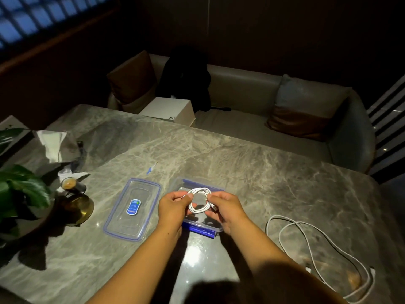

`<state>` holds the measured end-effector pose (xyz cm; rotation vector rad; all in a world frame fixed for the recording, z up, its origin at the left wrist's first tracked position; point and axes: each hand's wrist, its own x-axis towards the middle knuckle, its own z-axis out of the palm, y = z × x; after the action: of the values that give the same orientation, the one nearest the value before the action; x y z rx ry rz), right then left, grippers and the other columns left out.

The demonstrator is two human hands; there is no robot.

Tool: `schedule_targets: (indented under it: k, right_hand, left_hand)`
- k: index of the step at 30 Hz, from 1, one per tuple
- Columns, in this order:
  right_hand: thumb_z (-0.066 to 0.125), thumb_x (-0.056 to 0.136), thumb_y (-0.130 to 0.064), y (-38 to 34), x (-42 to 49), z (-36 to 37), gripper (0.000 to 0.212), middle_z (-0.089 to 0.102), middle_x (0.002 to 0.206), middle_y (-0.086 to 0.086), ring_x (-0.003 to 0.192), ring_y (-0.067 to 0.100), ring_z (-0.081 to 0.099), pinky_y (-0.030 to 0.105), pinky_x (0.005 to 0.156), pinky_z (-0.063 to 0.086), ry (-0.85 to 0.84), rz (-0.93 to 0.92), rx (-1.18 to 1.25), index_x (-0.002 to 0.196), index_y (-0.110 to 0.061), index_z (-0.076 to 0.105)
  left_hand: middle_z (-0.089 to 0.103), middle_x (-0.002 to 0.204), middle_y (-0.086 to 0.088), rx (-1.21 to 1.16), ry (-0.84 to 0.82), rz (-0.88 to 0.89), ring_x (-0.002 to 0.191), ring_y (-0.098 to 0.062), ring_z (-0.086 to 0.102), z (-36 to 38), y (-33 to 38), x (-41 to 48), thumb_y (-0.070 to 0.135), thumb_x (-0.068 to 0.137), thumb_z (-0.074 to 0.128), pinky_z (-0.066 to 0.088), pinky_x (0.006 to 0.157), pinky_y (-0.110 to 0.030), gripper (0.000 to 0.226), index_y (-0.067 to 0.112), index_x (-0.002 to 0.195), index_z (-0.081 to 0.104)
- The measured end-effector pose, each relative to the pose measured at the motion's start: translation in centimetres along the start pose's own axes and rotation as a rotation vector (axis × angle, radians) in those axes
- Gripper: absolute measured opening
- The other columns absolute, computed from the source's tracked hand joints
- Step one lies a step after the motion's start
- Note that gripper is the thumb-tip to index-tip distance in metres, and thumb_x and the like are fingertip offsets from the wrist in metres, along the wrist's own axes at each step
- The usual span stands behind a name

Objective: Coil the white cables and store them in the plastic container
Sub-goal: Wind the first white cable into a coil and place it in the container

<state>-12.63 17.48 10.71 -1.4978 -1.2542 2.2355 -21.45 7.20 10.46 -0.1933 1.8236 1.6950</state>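
Holding the coiled cable [198, 210] over the plastic container [203, 224], both hands on it. Left hand [173, 207] pinches the left side of the loop between thumb and fingers. Right hand [228, 209] pinches the right side, and a connector end [215, 208] sticks out by my right fingers. Two-point grip because the turns want to spring apart. Let one side go and I'd guess the coil opens up.

Coil is small and round, a few turns stacked. Looks sized to fit inside the container walls, which is the point. It sits above the open box, roughly centred, not resting on the bottom as far as I can tell. Can't tell if the box holds anything else: it's dim and my hands cover part of it.

Lid [135, 224] lies flat on the table [241, 161] just left of the container, out of the way so the opening is free.

Second white cable [267, 227] lies loose and uncoiled on the table, well to my right, on the right hand's side. So roughly halfway by my estimate: one coiled, one to go.

Next move as I see it: lower the coil in and release both pinches together so it settles flat. Risk: the connector end flicks out and the turns unwind over the rim.
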Motion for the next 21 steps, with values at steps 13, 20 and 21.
schedule_targets:
  k: [13, 20, 21]
  right_hand:
    - [0.056, 0.096, -0.001, 2.2, 5.1, 3.3, 0.008, 0.067, 0.091, 0.016, 0.075, 0.023, 0.065, 0.025, 0.051, 0.059, 0.106, 0.205, 0.268, 0.094, -0.006, 0.062]
    - [0.063, 0.09, -0.008, 3.9, 8.0, 2.7, 0.016, 0.054, 0.064, 0.006, 0.053, 0.015, 0.05, 0.021, 0.042, 0.038, 0.126, 0.163, -0.022, 0.075, -0.012, 0.057]
    - [0.063, 0.09, -0.008, 4.0, 8.4, 2.5, 0.02, 0.049, 0.057, 0.004, 0.043, 0.012, 0.043, 0.018, 0.037, 0.032, 0.109, 0.159, -0.064, 0.072, -0.012, 0.055]
  left_hand:
    - [0.072, 0.089, -0.018, -0.317, 0.08, -0.319, 0.072, -0.021, 0.071, 1.1, -2.0, 5.0, -0.004, 0.094, 0.056, 0.06, 0.055, -0.028, 0.016, 0.0, 0.106, 0.066]
    - [0.066, 0.079, -0.012, -0.316, 0.145, -0.392, 0.062, -0.018, 0.062, 2.1, -2.7, 7.2, -0.003, 0.095, 0.057, 0.057, 0.048, -0.027, 0.013, 0.006, 0.1, 0.065]
    - [0.065, 0.078, -0.012, -0.312, 0.166, -0.399, 0.06, -0.019, 0.06, 2.4, -2.8, 7.5, -0.003, 0.095, 0.058, 0.056, 0.044, -0.025, 0.012, 0.006, 0.096, 0.065]
